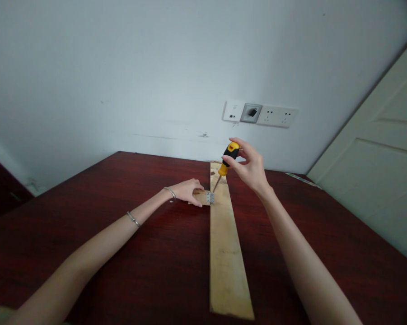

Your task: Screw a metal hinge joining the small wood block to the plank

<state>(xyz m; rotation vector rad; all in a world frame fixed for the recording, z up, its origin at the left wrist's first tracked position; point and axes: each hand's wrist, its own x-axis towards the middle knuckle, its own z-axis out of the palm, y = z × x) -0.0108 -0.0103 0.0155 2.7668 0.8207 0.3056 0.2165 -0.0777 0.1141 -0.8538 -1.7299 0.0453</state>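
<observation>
Near the far end of the table [122, 253], a small metal hinge [209, 197] sits at the left edge of a long plank [226, 253], joining it to a small wood block [200, 197]. The screwdriver [226, 164] stands tilted, tip down on the hinge. The right hand [249, 169] grips its yellow-black handle with the fingers. The left hand [189, 191] lies flat on the block, fingers together. Wall sockets [260, 114] are behind, and a door [376, 162] stands at the right.

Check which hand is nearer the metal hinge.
Left. The left hand lies right beside the hinge, on its left; the right hand is raised above it, gripping the screwdriver handle.
</observation>
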